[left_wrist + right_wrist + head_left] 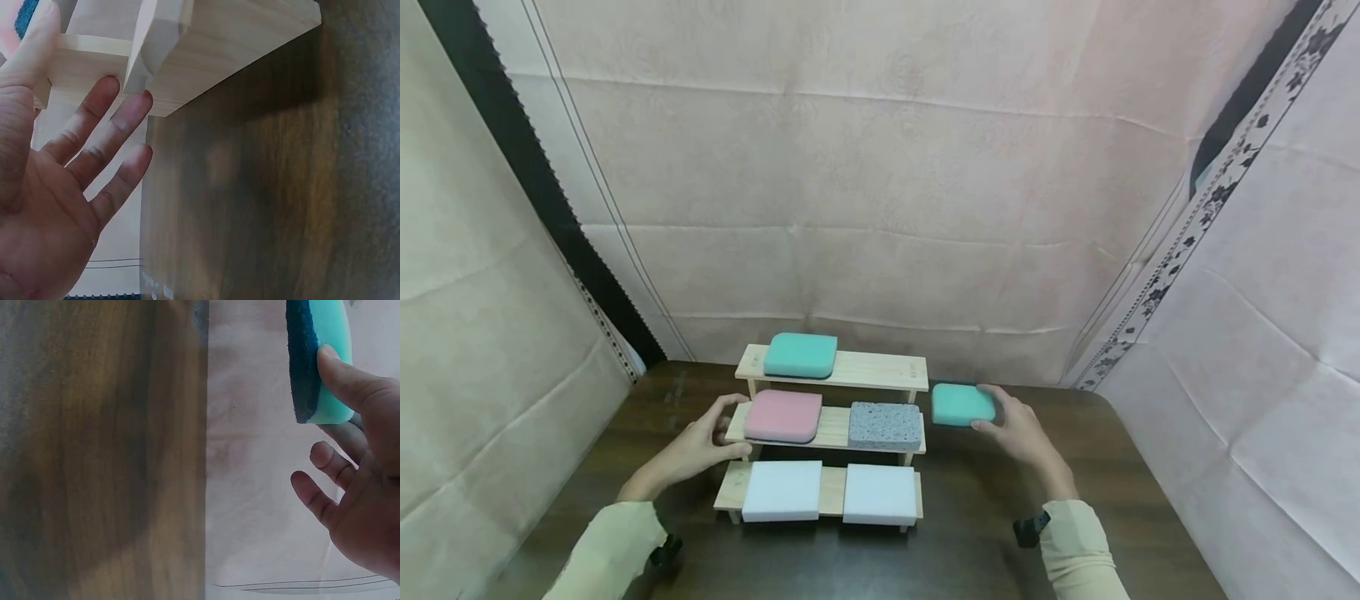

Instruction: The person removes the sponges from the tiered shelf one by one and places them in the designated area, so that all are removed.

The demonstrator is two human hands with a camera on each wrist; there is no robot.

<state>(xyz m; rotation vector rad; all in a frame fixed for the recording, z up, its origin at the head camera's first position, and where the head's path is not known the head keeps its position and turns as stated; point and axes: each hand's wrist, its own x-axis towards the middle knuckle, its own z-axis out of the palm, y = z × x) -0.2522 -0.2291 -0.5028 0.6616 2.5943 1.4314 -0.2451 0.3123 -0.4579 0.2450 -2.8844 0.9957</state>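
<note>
My right hand [1017, 423] pinches a teal scouring sponge [958, 405] between thumb and fingers, just right of a three-step wooden stand [880, 368]. A dark blue scouring layer [301, 362] backs that sponge. My left hand [700, 442] holds the left end of the stand's middle step, thumb at its front edge and a finger at its back edge. In the left wrist view the other fingers [115, 128] reach toward the wooden side. Close to this hand, a pink sponge [783, 416] lies on the middle step, with a grey speckled block [885, 426] to its right.
Another teal sponge [801, 355] lies at the left of the top step. Two white blocks [782, 491] [880, 494] lie on the bottom step. The stand is on a dark wooden table [970, 533], with pale cloth [880, 183] hanging behind it and at both sides.
</note>
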